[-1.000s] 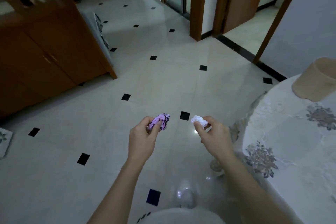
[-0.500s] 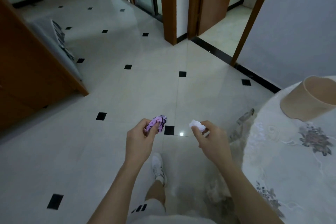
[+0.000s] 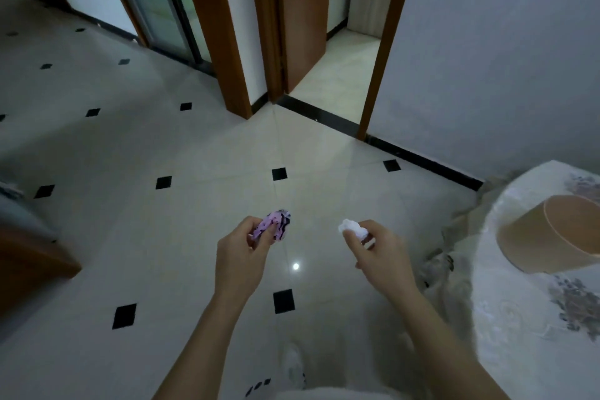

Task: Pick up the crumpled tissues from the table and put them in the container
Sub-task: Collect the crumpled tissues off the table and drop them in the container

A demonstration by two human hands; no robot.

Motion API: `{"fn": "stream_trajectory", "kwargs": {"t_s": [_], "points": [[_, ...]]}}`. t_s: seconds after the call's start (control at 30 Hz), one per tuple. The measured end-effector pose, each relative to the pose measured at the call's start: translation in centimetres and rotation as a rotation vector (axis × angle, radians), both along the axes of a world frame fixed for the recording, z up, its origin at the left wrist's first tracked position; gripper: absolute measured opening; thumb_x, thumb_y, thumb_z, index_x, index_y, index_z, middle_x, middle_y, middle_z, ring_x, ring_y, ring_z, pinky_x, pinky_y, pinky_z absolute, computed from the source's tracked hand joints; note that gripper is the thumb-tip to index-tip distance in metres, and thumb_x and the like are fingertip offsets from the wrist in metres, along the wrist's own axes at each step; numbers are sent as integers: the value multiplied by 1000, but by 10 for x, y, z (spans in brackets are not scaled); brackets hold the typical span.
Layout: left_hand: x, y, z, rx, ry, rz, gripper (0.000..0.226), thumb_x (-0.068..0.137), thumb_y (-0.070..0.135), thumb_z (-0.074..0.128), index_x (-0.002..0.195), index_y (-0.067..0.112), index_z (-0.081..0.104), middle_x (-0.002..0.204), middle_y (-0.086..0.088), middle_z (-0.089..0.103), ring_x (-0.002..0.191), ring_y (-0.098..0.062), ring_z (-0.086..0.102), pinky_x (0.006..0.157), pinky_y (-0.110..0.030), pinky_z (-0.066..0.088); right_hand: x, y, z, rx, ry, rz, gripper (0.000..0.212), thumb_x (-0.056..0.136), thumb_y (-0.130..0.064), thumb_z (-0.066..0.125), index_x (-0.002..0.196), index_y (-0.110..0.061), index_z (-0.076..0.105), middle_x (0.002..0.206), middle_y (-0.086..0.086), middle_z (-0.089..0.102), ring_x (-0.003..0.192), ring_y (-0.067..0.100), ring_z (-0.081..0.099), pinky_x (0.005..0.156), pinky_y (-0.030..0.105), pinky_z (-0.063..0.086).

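Observation:
My left hand pinches a crumpled purple tissue with dark markings between thumb and fingers, held out over the floor. My right hand pinches a crumpled white tissue at about the same height. A beige round container lies tilted on the table with the white floral cloth, to the right of my right hand and apart from it.
Pale floor tiles with small black diamonds spread under my hands. Wooden door frames and an open doorway stand ahead. A grey wall rises behind the table. A wooden cabinet corner sits at the left.
The view has swung to the right, bringing the container and table closer in on the right. Both hands keep their tissues and stay about the same distance apart.

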State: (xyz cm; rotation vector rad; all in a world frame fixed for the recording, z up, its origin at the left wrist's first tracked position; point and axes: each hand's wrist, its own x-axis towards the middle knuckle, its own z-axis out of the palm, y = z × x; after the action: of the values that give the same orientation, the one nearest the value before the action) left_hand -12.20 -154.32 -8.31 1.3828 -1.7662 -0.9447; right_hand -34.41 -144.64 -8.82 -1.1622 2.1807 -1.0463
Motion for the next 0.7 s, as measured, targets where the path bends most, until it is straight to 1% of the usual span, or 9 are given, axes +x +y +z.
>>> {"fn": "stream_trajectory", "kwargs": {"t_s": [0.13, 0.23, 0.37, 0.53, 0.63, 0.7], "points": [[-31, -58, 1, -5, -5, -86, 20, 91, 37, 65, 75, 27, 63, 63, -1, 64, 56, -19, 52, 48, -18, 34, -21, -31, 1, 6, 4, -99, 39, 89, -56, 59, 73, -20, 61, 61, -1, 60, 58, 15, 66, 58, 41, 56], [-65, -89, -1, -5, 0, -170, 18, 92, 35, 65, 76, 28, 64, 64, 1, 66, 59, -21, 54, 48, -17, 35, -42, -45, -1, 22, 51, -171, 39, 89, -56, 58, 72, -22, 61, 63, -2, 62, 55, 12, 65, 59, 38, 55], [-116, -122, -7, 2, 2, -272, 18, 92, 37, 64, 75, 30, 62, 63, 1, 63, 59, -21, 53, 47, -16, 34, -79, -62, -3, 31, 95, -254, 33, 90, -54, 58, 71, -28, 59, 61, -6, 62, 56, 8, 65, 59, 39, 55], [-189, -163, -13, 0, -22, -377, 17, 91, 39, 64, 76, 30, 62, 64, -1, 63, 59, -19, 54, 48, -17, 36, -137, -87, -9, 38, 124, -311, 34, 91, -59, 53, 74, -30, 59, 61, -9, 63, 54, 6, 64, 56, 36, 55], [-243, -190, -13, -4, -16, -430, 20, 89, 43, 62, 72, 31, 59, 67, 3, 60, 51, -10, 47, 48, -16, 36, -180, -111, -12, 10, 121, -356, 33, 90, -60, 53, 76, -31, 60, 63, -10, 63, 54, 5, 64, 56, 36, 55], [-283, -209, -10, -14, -26, -469, 21, 90, 40, 63, 71, 32, 58, 68, 5, 59, 50, -5, 44, 47, -15, 35, -213, -129, -10, 6, 103, -374, 32, 90, -60, 52, 80, -31, 61, 63, -10, 63, 55, 6, 64, 58, 36, 56]]}}
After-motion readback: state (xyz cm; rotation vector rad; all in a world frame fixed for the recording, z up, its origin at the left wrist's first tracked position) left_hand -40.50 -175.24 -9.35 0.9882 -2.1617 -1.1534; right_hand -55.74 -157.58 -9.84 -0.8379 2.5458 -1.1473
